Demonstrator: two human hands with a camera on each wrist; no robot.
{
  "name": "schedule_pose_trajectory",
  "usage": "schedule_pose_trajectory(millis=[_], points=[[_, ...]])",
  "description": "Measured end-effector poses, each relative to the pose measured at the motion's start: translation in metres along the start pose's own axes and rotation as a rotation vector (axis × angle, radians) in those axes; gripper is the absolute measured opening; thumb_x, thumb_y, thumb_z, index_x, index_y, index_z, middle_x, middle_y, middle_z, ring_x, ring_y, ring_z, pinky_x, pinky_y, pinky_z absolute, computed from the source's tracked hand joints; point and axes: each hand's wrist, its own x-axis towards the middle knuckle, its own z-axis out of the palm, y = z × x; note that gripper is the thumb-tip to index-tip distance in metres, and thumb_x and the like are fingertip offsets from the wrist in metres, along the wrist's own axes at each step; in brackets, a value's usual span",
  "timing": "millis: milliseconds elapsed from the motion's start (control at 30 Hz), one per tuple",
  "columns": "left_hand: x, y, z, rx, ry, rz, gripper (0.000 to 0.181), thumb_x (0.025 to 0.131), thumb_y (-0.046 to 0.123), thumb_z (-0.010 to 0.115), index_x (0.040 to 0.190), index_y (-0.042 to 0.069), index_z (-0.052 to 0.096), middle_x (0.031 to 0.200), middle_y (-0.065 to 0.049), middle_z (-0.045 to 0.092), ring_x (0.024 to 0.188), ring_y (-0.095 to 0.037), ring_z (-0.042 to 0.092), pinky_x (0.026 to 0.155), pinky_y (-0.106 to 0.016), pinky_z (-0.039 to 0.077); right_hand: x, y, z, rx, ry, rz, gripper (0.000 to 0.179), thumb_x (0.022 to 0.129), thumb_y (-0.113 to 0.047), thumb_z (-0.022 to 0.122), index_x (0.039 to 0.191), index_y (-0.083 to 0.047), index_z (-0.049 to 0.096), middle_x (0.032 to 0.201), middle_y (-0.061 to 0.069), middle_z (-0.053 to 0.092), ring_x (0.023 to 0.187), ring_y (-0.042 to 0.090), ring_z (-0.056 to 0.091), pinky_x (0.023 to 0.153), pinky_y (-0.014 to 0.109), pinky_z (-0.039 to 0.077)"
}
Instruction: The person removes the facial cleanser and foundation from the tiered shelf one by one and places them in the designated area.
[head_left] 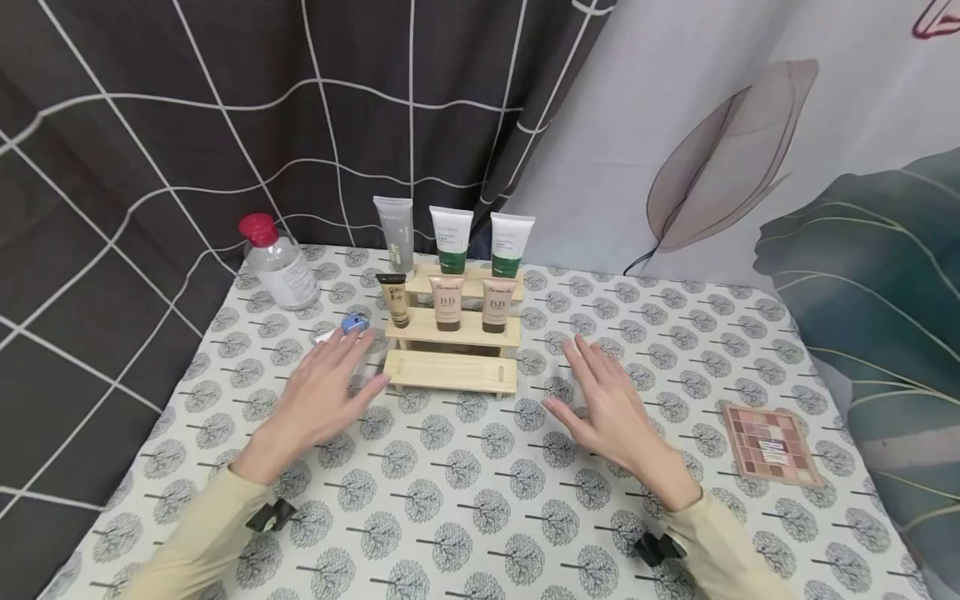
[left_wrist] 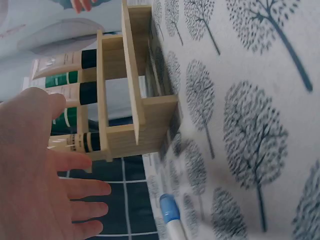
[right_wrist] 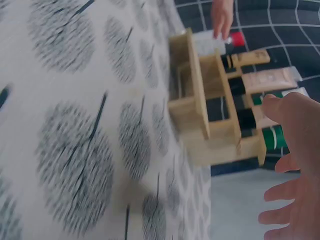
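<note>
A three-step wooden stand [head_left: 452, 372] is on the table between my hands. Three tubes stand on its top step: a grey tube [head_left: 396, 235] and two white-and-green ones [head_left: 451, 237]. On the middle step are a small gold tube with a black cap [head_left: 394, 300] and two pink BB cream tubes [head_left: 447, 303]. The lowest step is bare. My left hand [head_left: 318, 392], fingers extended, is left of the stand and holds nothing. To the right of the stand is my right hand [head_left: 603, 408], also with extended fingers and nothing in it.
A clear bottle with a red cap [head_left: 281, 265] stands at the back left. A blue-capped white item [left_wrist: 170, 212] lies beyond my left hand, partly hidden in the head view. An eyeshadow palette [head_left: 772, 445] lies at the right. Curtains [head_left: 600, 150] hang behind the table.
</note>
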Motion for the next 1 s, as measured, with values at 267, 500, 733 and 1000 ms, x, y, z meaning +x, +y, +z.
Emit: schedule_pose_trajectory(millis=[267,500,733,1000], points=[[0.009,0.0,0.015,-0.189,0.051,-0.065,0.073,0.102,0.057,0.049,0.158,0.013,0.032,0.16,-0.02,0.039,0.143,-0.046,0.042,0.116,-0.069,0.036,0.03,-0.019,0.005,0.135,0.106,-0.079,0.082,0.093,-0.037,0.069,0.156,0.001,0.032,0.159,0.025,0.037,0.144,0.043,0.041,0.122,0.06,0.035],[0.02,0.003,0.028,-0.341,0.164,-0.098,0.066,0.1,0.043,0.061,0.148,0.0,0.046,0.141,-0.025,0.059,0.129,-0.047,0.057,0.111,-0.061,0.048,0.057,-0.029,0.01,0.287,0.132,-0.026,0.075,0.092,-0.025,0.073,0.152,0.004,0.037,0.155,0.024,0.044,0.142,0.04,0.045,0.122,0.055,0.037],[0.028,0.003,0.039,-0.505,0.121,-0.17,0.06,0.099,0.032,0.065,0.141,-0.008,0.049,0.132,-0.03,0.062,0.115,-0.045,0.067,0.099,-0.051,0.06,0.073,-0.033,0.021,0.422,0.14,0.058,0.063,0.091,-0.014,0.072,0.145,0.006,0.045,0.146,0.025,0.054,0.127,0.04,0.058,0.112,0.053,0.05],[0.027,0.001,0.049,-0.644,0.079,-0.25,0.059,0.099,0.025,0.065,0.143,-0.009,0.046,0.131,-0.031,0.062,0.116,-0.043,0.067,0.099,-0.042,0.061,0.089,-0.035,0.034,0.623,0.142,0.201,0.053,0.094,-0.011,0.068,0.141,0.004,0.049,0.141,0.024,0.057,0.125,0.038,0.061,0.111,0.048,0.053]])
